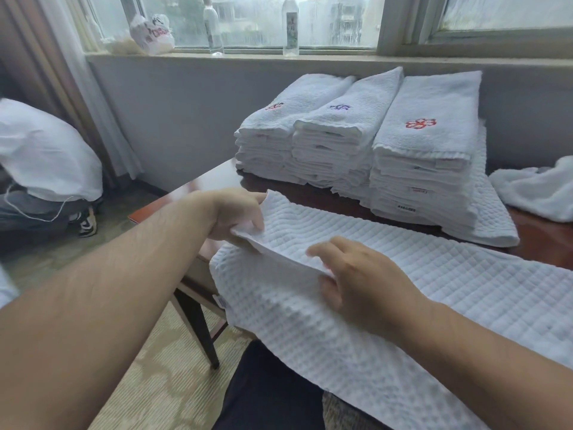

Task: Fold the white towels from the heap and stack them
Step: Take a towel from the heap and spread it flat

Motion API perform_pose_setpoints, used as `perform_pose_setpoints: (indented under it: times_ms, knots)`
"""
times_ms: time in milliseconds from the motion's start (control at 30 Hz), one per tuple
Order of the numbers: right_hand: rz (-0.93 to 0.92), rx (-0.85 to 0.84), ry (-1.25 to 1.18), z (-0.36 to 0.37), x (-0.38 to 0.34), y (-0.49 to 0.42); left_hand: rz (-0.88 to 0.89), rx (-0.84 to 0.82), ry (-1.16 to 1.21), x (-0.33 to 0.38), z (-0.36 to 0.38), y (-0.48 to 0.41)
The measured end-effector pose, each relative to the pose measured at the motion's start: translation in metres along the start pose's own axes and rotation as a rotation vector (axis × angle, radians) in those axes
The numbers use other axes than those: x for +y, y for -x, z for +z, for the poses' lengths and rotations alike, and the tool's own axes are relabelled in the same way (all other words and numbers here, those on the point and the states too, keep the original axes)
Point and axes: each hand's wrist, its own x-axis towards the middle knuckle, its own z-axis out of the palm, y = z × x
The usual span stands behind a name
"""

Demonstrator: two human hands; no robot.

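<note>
Lowest in the frame, the person's dark trousers point(273, 392) show under a white waffle-weave towel point(403, 321). It lies lengthwise across the near edge of the wooden counter point(542, 240), running from centre left off to the lower right, with its near side drooping over the lap. The left hand point(238, 212), at centre left, pinches the towel's end corner between thumb and fingers and lifts it a little. The right hand point(362, 283), just right of centre, holds the same raised hem farther along, fingers spread loosely on top and the thumb seemingly tucked beneath. This looks like the start of a lengthwise fold. The next move probably calls for carrying the pinched edge across to the far long edge, keeping the hem taut between both hands so the layers line up, then smoothing flat. Beyond, in the upper centre, three stacks of folded towels point(424, 135) stand side by side, touching, with embroidered marks on top. At the right edge lies the unfolded heap point(536, 193). Farther back, the windowsill point(341, 58) carries two clear bottles point(290, 26) and a plastic bag point(152, 34). Another person point(46, 156) crouches at far left.
</note>
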Motion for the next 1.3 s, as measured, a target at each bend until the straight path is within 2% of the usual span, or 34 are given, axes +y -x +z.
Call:
perform_pose_setpoints:
  times_ms: [67,167,233,300,400,500,600,733,833,933,1000,1100,1300]
  knots:
    - [0.053,0.089,0.087,-0.001,-0.003,-0.002,0.091,0.005,-0.024,-0.002,0.002,-0.001]
    - [0.079,0.206,0.148,-0.008,-0.008,-0.006,0.277,0.375,-0.155,0.001,0.007,-0.016]
    - [0.079,0.151,0.212,-0.011,-0.011,-0.006,0.357,0.503,-0.214,0.001,0.009,-0.029]
    - [0.134,0.024,0.292,-0.008,-0.01,-0.004,0.385,0.519,-0.144,-0.003,0.01,-0.037]
    - [0.237,-0.043,0.401,-0.006,-0.003,0.001,0.365,0.594,-0.012,-0.012,0.009,-0.043]
    - [0.31,0.036,0.422,-0.009,0.008,0.0,0.308,0.66,-0.051,-0.02,0.012,-0.044]
    - [0.305,0.026,0.386,-0.012,0.014,0.002,0.338,0.695,-0.061,-0.024,0.021,-0.043]
    - [0.152,-0.071,0.274,-0.007,0.019,0.005,0.327,0.602,-0.17,-0.027,0.017,-0.036]
    - [0.058,-0.096,0.142,-0.007,0.016,0.006,0.318,0.554,-0.386,-0.029,0.011,-0.031]
    - [0.049,-0.124,0.072,-0.005,0.016,0.01,0.333,0.667,-0.607,-0.028,0.017,-0.027]
    - [0.042,-0.072,0.051,-0.008,0.019,0.019,0.38,0.761,-0.762,-0.025,0.028,-0.021]
    - [0.114,0.061,0.082,-0.015,0.031,0.044,0.539,0.75,-0.794,-0.015,0.057,-0.007]
    - [0.434,0.085,0.093,-0.053,0.073,0.13,0.848,0.364,-0.67,0.029,0.163,0.016]
